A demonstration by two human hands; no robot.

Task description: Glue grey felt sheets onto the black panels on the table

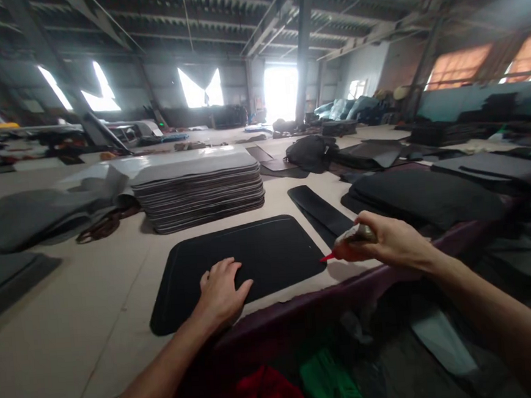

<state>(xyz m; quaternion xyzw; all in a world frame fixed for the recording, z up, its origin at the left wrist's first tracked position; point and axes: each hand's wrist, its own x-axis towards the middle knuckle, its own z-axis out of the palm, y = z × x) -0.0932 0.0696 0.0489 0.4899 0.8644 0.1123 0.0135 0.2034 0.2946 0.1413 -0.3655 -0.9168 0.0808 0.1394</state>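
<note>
A black flat panel (260, 248) with rounded corners lies on the pale table (97, 279) in front of me. My left hand (222, 291) rests on its near edge, palm down with the fingers spread. In my right hand (383, 239) is a small squeeze bottle (354, 241) with a red pointed nozzle, the fingers wrapped round it. Its tip points left at the panel's right corner; whether it touches, I cannot tell. Just beyond that hand lies a long dark strip (321, 210), partly hidden by it.
Behind the panel stands a tall stack of grey sheets (200, 192). Dark panels (421, 196) are piled to the right, and grey material (41, 216) lies folded on the left. A dark red cloth (297, 310) hangs along the table's near edge.
</note>
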